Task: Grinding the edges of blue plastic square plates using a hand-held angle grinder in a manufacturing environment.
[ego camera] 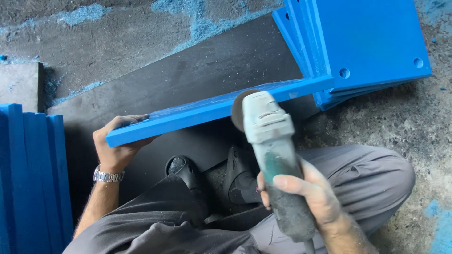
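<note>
Two hands busy: left hand gripping blue panel on edge over black sheet; right hand wrapped around angle grinder, disc at panel edge. Possible kickback, given single-handed hold.

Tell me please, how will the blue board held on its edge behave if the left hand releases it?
The blue board stands on its thin edge, so it would probably tip flat once the left hand lets go. It looks stiff: it spans straight, without sagging. Its smooth faces and the blue dust around suggest it may slide easily.
</note>
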